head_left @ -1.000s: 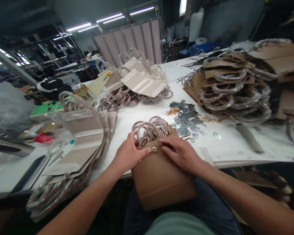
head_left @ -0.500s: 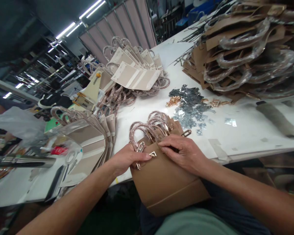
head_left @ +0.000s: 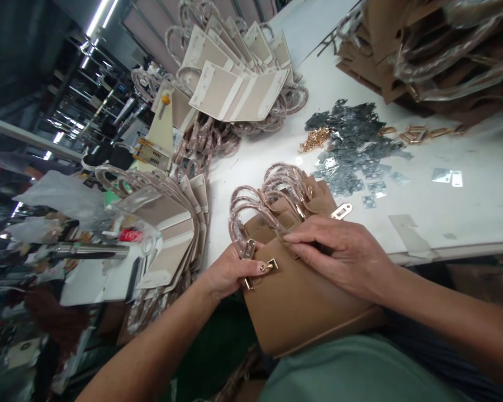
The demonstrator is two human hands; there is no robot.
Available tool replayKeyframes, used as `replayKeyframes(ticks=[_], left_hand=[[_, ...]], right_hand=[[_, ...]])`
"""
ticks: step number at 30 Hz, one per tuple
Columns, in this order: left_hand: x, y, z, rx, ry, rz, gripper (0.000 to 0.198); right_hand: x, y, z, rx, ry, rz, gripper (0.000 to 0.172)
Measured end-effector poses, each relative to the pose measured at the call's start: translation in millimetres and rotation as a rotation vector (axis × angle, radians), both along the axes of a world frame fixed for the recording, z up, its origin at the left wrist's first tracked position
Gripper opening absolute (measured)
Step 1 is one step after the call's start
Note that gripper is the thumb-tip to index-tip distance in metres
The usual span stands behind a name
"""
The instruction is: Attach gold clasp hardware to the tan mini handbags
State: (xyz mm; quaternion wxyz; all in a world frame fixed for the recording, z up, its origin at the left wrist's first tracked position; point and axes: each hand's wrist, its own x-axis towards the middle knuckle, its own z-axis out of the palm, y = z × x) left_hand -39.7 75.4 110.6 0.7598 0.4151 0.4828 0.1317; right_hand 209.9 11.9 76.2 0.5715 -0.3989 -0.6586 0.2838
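Note:
A brown bag panel [head_left: 314, 301] rests against my lap, its plastic-wrapped handles [head_left: 251, 209] standing up behind its top edge. My left hand [head_left: 230, 271] is closed on its left edge, the thumb lying beside a small gold turn-lock [head_left: 269, 266]. Just above the thumb is a shiny slotted metal plate [head_left: 248, 249]. My right hand [head_left: 339, 251] pinches at the panel's top edge near a handle base; what lies under those fingertips is partly hidden. Another slotted metal plate [head_left: 341, 211] sticks out beyond the right knuckles.
Grey metal plates [head_left: 347, 145] lie heaped on the white table [head_left: 260, 156], with small gold pieces [head_left: 314, 138] beside them. Beige panels with wrapped handles [head_left: 238, 92] are piled behind, more beige panels [head_left: 167, 229] stand left, and a brown stack [head_left: 385, 56] rises at right.
The view has tilted and shifted, so the table things sit higher and the panel farther right. Both hands keep nearly the same hold on the panel.

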Motion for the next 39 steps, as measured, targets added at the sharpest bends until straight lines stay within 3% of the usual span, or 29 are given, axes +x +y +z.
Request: replayKeyframes(ticks=[7,11,14,21,29,39], left_hand=[[-5,-4,-11.8,-0.001,-0.061,0.019,0.039],[-6,-4,-14.0,0.009,-0.065,0.04,0.039],[-5,-5,-12.8,0.005,-0.07,0.041,0.039],[-3,-5,-9.5,-0.011,-0.129,0.022,0.033],[-6,-3,-14.4,-0.031,-0.16,0.022,0.033],[-4,-2,-15.8,-0.051,-0.174,0.044,0.034]], right_hand=[[-1,-2,-2.6,0.08,-0.056,0.026,0.015],[-5,-6,-3.9,0.094,-0.202,0.112,0.01],[-9,-8,-3.0,0.079,-0.32,0.132,0.019],[-14,-5,-4.9,0.153,-0.421,0.078,0.03],[-17,-5,-17.8,0.339,-0.457,-0.037,0.024],[-20,-2,-24.5,0.366,-0.461,-0.076,0.013]])
